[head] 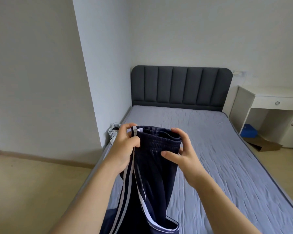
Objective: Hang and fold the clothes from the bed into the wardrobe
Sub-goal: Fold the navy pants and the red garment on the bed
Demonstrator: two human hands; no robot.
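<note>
Gripping navy track trousers [152, 168] by the elastic waistband above the bed [227, 166], with left hand [125, 146] curled round the striped side and right hand [183, 154] pinching the other; hems cut off below.

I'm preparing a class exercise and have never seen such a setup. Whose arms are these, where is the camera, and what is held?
No machine here: these are a person's bare arms, filmed by one wide-angle camera worn on the head, looking forward and down. The left hand and right hand each grip the elastic waistband of navy track trousers with white side stripes, which hang down over the bed and its wrinkled grey-blue sheet. Behind stands a dark headboard; a white desk is at the right. No wardrobe is in view.
</note>
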